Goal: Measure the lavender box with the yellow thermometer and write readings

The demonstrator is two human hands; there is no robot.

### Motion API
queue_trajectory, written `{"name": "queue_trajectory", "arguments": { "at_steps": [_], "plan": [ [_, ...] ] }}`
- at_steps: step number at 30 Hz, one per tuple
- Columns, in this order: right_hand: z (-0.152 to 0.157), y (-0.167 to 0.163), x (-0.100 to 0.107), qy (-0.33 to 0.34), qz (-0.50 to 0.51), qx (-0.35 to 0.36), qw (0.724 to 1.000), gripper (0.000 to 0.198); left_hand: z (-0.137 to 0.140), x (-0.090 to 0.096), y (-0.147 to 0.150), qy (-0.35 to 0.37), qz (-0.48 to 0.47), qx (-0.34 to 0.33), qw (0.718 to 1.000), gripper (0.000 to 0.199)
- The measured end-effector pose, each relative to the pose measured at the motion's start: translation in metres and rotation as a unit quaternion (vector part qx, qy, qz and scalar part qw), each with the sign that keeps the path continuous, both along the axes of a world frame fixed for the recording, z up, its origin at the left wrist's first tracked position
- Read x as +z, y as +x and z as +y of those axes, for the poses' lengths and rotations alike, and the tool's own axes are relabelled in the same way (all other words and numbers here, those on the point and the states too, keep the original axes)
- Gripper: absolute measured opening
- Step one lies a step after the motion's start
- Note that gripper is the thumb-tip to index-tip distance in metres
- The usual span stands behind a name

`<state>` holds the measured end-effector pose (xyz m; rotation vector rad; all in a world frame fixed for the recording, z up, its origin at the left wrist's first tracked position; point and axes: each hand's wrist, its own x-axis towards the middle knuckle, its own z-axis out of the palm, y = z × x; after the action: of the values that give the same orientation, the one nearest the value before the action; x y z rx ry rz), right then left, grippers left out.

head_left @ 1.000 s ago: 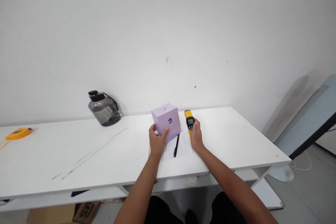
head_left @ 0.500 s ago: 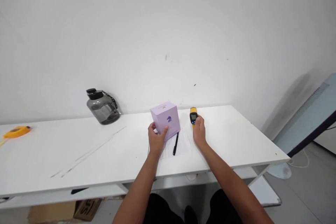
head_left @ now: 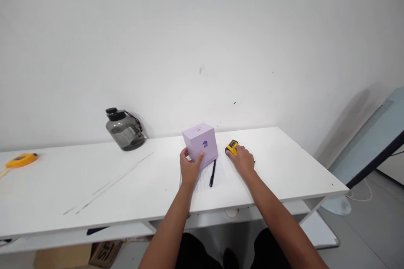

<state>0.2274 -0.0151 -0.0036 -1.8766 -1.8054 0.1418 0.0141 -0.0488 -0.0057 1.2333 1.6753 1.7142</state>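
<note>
My left hand (head_left: 190, 169) grips the lower left corner of a lilac box (head_left: 205, 147), thumb on its front face below a dark purple horse-head emblem. The box sits tilted above a sheet of printed paper (head_left: 204, 179). A black pen (head_left: 213, 173) lies on that paper just below the box. To the right, my right hand (head_left: 242, 159) is closed over a yellow and black infrared thermometer (head_left: 232, 147), its handle mostly hidden under my palm and fingers. The thermometer is lying low at the white tabletop; a dark tip shows past my fingers.
A grey translucent water bottle (head_left: 125, 131) with a black cap stands near the wall on the left. A yellow tape measure (head_left: 21, 160) lies at the far left of the white table (head_left: 132, 189). Beyond the table's right end leans a pale blue-grey panel-like appliance (head_left: 366, 147). A cardboard box (head_left: 105, 253) is below.
My right hand has turned palm down and lowered the thermometer, rotating it so its screen no longer faces me. My left hand and the lilac box have stayed nearly still.
</note>
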Motion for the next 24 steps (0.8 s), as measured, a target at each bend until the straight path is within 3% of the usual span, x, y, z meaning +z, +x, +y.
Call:
{"name": "queue_trajectory", "arguments": {
  "at_steps": [4, 8, 10, 13, 15, 20, 24],
  "plan": [
    [0.001, 0.001, 0.0, 0.013, -0.026, -0.012, 1.0, 0.043, 0.002, -0.003, -0.002, -0.002, -0.001, -0.001, 1.0, 0.076],
    [0.001, -0.002, -0.002, 0.114, -0.03, 0.006, 0.993, 0.03, 0.003, -0.006, -0.002, 0.0, -0.001, -0.001, 1.0, 0.076],
    [-0.002, -0.006, -0.004, 0.166, -0.022, 0.121, 0.978, 0.025, 0.004, -0.007, -0.002, 0.007, -0.001, 0.005, 1.0, 0.074],
    [-0.007, -0.014, -0.009, 0.172, -0.027, 0.335, 0.926, 0.027, 0.005, -0.008, -0.002, 0.017, 0.001, 0.007, 1.0, 0.073],
    [-0.011, -0.019, -0.012, 0.155, -0.049, 0.394, 0.905, 0.033, 0.005, -0.008, -0.002, 0.017, -0.001, 0.001, 1.0, 0.073],
    [-0.017, -0.027, -0.014, 0.124, -0.125, 0.4, 0.899, 0.037, 0.005, -0.007, -0.002, 0.013, 0.002, 0.008, 1.0, 0.073],
    [-0.018, -0.03, -0.011, 0.115, -0.123, 0.399, 0.901, 0.031, 0.005, -0.006, -0.001, 0.016, 0.006, 0.007, 1.0, 0.072]
  ]
}}
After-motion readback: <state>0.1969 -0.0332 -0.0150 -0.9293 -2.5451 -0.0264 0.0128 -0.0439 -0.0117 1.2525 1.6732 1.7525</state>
